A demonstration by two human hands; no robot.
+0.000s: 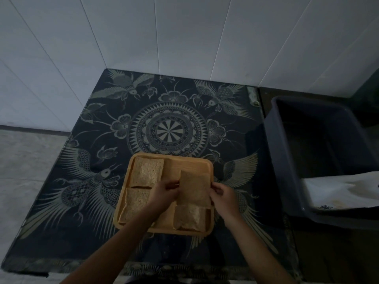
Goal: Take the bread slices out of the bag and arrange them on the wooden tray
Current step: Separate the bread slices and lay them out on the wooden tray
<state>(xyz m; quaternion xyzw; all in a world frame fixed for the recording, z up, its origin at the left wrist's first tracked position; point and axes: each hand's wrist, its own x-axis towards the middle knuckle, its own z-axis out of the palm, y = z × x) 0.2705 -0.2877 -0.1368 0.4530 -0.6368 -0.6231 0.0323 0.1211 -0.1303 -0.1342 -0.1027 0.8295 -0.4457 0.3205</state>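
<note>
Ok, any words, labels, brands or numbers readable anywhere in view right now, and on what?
None readable.
Patterned cloth: birds, flowers and a round medallion only, no lettering.
White cloth in the dark bin: a small dark mark near its lower edge, too blurred to read.
Wooden tray and bread slices: no text.

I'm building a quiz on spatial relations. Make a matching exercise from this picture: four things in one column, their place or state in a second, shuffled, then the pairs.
Things:
1. Square light wooden tray
2. Brown bread slice in the tray's far-left corner
3. Brown bread slice between both hands
4. Dark grey plastic tub

Places or states:
A. Held at its edges by the left hand and right hand
B. Right of the patterned cloth
C. Lying flat, untouched
D. On the dark patterned cloth

Pairs: 1-D, 2-C, 3-A, 4-B
</note>
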